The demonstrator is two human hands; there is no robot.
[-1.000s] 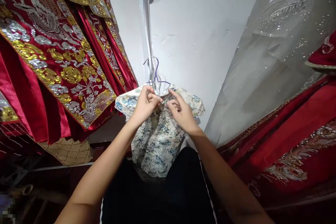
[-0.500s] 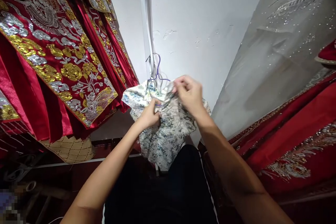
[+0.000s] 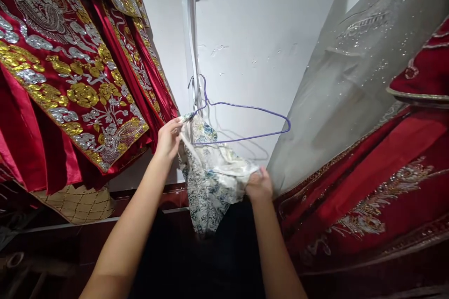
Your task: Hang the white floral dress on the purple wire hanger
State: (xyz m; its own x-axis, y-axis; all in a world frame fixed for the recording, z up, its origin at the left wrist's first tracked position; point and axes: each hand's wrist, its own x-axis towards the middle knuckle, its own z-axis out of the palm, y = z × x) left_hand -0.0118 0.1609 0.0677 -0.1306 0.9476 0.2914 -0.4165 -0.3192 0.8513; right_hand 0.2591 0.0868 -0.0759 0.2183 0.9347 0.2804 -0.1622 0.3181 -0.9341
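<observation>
A white garment (image 3: 210, 191) with a blue-green floral print hangs lopsided from a purple wire hanger (image 3: 252, 108). The hanger's right arm is bare, while its left end sits inside the cloth. My left hand (image 3: 169, 138) pinches the garment's upper left edge beside the hanger's left shoulder. Lower down on the right, my right hand (image 3: 258, 184) is closed on the garment's other side and holds it away from the hanger; it is slightly blurred. The hanger's hook goes round a thin white upright strip (image 3: 192, 32).
Red gowns with gold and silver embroidery (image 3: 84, 93) hang close on the left. To the right are a sheer sparkly grey-white veil (image 3: 326, 88) and red embroidered garments (image 3: 372, 187). A white wall (image 3: 252, 18) stands behind the hanger.
The garment's right side has come off the hanger, baring its right arm. My right hand has moved down with the cloth. My left hand has shifted left and up to the garment's left edge.
</observation>
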